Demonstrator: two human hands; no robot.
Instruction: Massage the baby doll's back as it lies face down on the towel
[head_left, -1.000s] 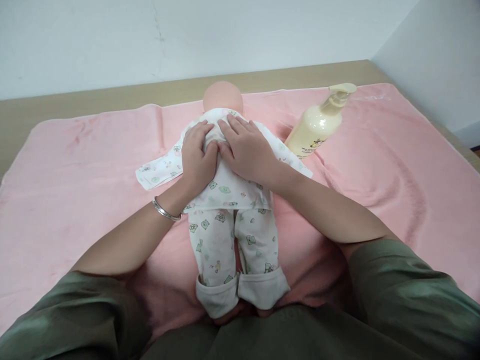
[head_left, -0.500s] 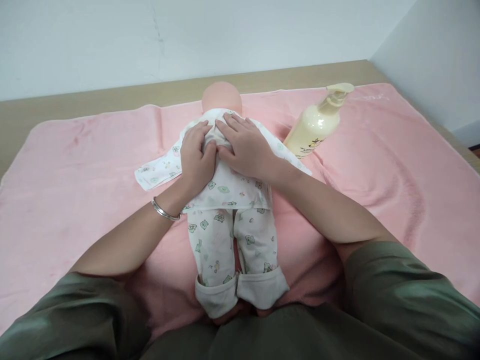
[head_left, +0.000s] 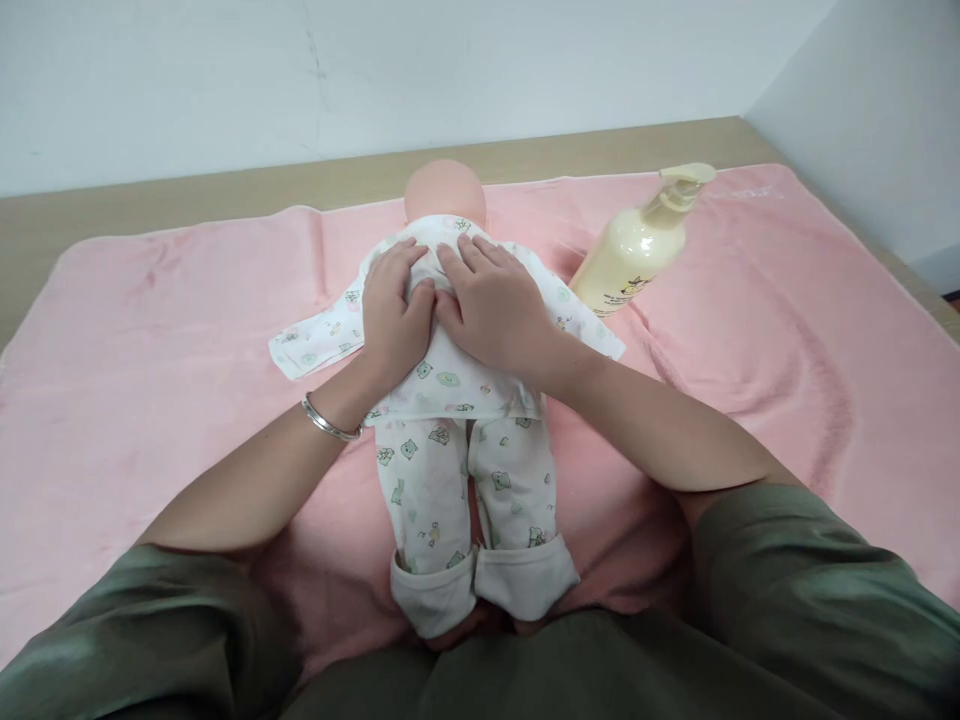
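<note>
A baby doll [head_left: 445,190] lies face down, its bald head away from me and its feet toward me. It wears a white patterned shirt [head_left: 480,385] and matching trousers [head_left: 427,480] with turned-up cuffs. My left hand [head_left: 396,310] rests on the left of the doll's upper back, fingers stretched out. On the right of the upper back lies my right hand [head_left: 491,300], flat, fingers slightly apart. The two thumbs come close together over the middle of the back. Both palms cover part of the shirt; neither hand grips anything.
A pink blanket [head_left: 187,300] lies under the doll on a wooden surface [head_left: 247,192]. To the right of the doll, a cream pump bottle [head_left: 634,250] stands on the blanket, looking tilted. A white wall [head_left: 450,80] rises behind.
My right hand has shifted very slightly to the right and downward on the doll's back. My left hand has barely moved; the doll and bottle stay in place.
</note>
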